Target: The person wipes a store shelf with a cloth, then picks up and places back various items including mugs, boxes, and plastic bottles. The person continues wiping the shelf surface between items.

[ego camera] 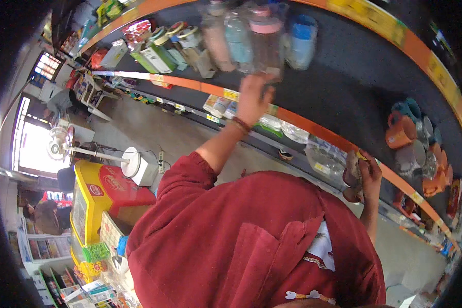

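My left hand (253,96) reaches over the shelf's orange front edge, its fingers apart at the base of a clear plastic bottle with a pink lid (266,42). Blur hides whether they touch. Beside that bottle stand a light-blue bottle (238,42), a pinkish bottle (218,46) and a blue-and-clear container (302,40). My right hand (369,169), at the shelf edge further right, is closed on a crumpled grey-brown cloth (353,175) that hangs down in front of the lower shelf.
Several mugs (401,132) stand at the shelf's right end. Rolls of tape (188,36) and boxes (152,57) stand at its left. Packaged goods (325,159) lie on the lower shelf. A pedestal fan (129,161) and a yellow-and-red freezer (119,188) are on the left; people are in the background.
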Motion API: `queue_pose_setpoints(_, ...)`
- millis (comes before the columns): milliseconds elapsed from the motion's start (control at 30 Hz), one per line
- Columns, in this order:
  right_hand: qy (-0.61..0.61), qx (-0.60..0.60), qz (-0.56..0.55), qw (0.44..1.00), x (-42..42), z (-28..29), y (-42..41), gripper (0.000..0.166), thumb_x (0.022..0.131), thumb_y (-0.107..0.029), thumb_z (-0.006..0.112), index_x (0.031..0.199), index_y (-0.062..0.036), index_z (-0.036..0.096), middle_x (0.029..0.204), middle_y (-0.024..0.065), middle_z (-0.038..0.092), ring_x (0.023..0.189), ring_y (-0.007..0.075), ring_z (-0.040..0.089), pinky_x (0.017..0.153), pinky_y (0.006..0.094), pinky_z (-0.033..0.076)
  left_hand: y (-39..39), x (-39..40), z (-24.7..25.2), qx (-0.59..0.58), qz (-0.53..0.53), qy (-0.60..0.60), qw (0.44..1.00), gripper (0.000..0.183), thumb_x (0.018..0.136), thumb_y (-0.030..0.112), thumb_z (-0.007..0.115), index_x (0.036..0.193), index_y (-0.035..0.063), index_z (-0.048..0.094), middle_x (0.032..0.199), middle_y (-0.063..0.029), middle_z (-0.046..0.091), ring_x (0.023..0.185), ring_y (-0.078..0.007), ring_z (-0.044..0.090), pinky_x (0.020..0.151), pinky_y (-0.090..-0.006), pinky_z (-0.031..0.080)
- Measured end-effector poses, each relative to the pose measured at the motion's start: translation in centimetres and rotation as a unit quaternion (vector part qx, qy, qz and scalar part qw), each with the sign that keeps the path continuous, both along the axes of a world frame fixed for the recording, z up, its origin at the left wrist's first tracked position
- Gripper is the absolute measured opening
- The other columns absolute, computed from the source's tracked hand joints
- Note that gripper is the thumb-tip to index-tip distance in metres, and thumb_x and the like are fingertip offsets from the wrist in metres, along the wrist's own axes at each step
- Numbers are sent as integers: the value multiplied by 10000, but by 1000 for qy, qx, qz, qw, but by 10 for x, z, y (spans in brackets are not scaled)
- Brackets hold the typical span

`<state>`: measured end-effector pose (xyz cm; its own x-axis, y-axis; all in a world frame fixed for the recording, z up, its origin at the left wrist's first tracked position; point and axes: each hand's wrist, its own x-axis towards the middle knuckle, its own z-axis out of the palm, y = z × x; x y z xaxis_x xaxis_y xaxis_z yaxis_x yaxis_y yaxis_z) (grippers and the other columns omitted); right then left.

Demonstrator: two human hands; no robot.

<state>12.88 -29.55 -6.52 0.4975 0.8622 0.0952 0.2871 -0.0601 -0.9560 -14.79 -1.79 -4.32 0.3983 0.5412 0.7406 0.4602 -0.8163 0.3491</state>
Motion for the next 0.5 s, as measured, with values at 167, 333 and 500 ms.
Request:
queue_pose_setpoints(167, -24, 7, 8, 1000, -43, -3, 55, 228, 858, -137, 570, 1059, -31, 593, 974, 36, 596, 871, 118, 542, 807, 237, 416, 120, -143, 11, 15, 208, -181, 961, 413, 718, 76, 624, 1104, 26, 484, 1023, -166, 498, 940, -326, 467, 836, -426, 374)
queue_pose_setpoints(333, -21, -40, 41, 998, -104, 16, 100, 232, 851, -144, 578, 1056, -37, 599, 1003, 50, 602, 899, 127, 551, 808, 257, 428, 216, -260, 29, 5, 318, -168, 933, 555, 712, 200, 666, 1195, 56, 432, 1044, -197, 464, 993, -372, 447, 865, -449, 369)
queue_pose_setpoints(500, -21, -55, 14, 998, -141, 10, 128, 234, 855, -150, 577, 1059, -38, 600, 1008, 58, 611, 884, 132, 559, 796, 259, 435, 267, -294, 38, 8, 352, -65, 934, 766, 638, 328, 709, 1259, 40, 366, 1129, -233, 464, 1028, -412, 447, 893, -488, 363)
